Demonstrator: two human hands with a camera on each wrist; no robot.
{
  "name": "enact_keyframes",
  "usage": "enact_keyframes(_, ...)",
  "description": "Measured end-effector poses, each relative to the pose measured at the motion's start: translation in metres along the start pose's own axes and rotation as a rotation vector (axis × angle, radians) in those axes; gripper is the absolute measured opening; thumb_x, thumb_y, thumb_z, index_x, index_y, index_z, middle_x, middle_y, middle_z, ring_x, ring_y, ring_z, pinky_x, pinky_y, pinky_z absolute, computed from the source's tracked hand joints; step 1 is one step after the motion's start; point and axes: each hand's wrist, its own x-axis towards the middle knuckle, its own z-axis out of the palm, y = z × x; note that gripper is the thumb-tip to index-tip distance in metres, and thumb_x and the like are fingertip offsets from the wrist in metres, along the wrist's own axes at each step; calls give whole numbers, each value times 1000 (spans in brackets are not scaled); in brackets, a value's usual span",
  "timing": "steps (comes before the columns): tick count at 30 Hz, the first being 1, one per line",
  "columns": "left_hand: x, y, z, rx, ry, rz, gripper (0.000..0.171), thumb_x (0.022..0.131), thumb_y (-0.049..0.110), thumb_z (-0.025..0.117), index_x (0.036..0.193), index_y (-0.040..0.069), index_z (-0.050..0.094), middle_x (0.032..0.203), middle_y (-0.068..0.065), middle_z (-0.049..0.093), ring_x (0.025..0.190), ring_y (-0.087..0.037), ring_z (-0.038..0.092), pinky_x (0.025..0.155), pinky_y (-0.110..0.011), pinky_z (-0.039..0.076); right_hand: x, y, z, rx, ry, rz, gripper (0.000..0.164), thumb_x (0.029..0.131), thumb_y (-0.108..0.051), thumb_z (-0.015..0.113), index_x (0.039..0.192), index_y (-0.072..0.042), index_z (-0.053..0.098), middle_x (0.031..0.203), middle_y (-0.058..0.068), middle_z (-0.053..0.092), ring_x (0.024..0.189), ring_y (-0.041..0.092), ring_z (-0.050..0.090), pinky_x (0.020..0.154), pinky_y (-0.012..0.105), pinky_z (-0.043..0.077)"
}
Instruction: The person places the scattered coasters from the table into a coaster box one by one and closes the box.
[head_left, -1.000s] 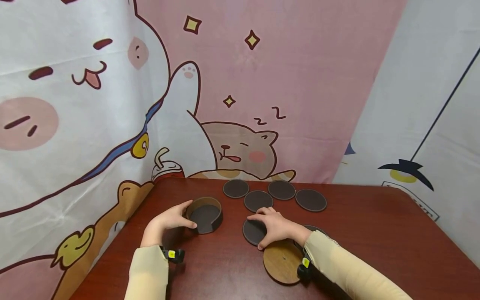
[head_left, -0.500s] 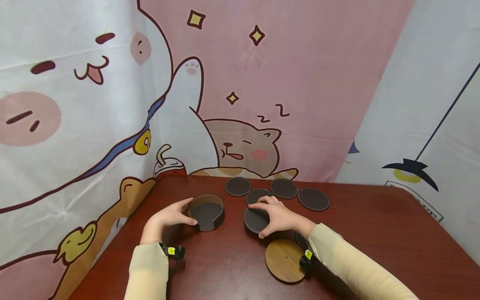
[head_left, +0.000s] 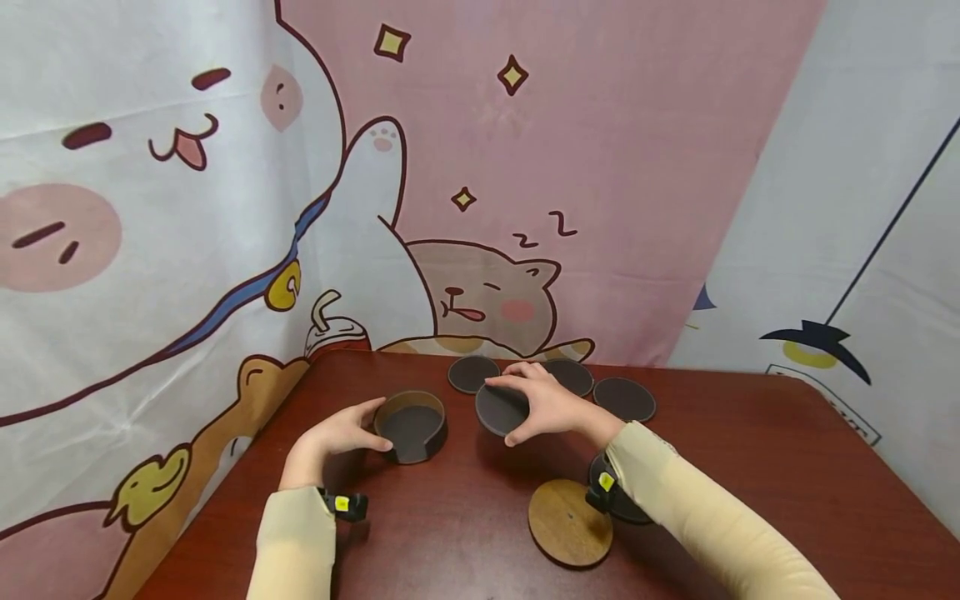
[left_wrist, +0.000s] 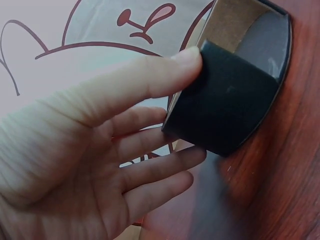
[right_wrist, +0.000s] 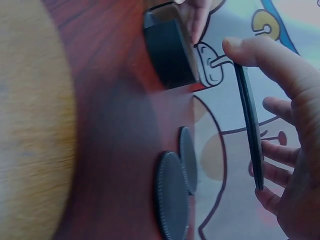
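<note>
Just right of the round holder [left_wrist: 227,95], the right hand [head_left: 553,405], grip half spread, pinches at least one tilted dark coaster [head_left: 501,408] by its rim, best levelled gently, while the left hand [head_left: 343,432], curved around the holder's left side, should brace it.

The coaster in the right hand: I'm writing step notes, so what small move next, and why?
Perhaps move the coaster toward the round holder: the right hand holds it raised off the table, and the left hand touches the holder, whose top is open.
</note>
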Motion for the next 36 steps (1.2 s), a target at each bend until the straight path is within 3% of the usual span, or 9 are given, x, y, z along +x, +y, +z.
enact_keyframes(12,-3,1,1,-7,6,-1,93,77,20,81,148,-7,28,145,-28,40,132,-43,38,104,-55,35,16,-11,-12,4,28,-33,91,58,-44,86,141,-30,52,137,6,42,118,24,37,92,49,36)
enact_keyframes(29,-1,0,2,14,48,-6,91,77,20,80,148,-5,31,143,-24,43,130,-40,42,103,-54,36,49,-24,16,23,-5,-61,90,59,-46,85,141,-31,51,138,7,42,120,24,34,90,45,38)
enact_keyframes(36,1,0,2,-13,29,-8,91,77,19,80,148,-5,30,139,-23,48,125,-35,48,102,-53,38,65,-36,27,28,-21,-72,93,59,-48,86,143,-30,50,139,5,41,118,21,35,90,43,36)
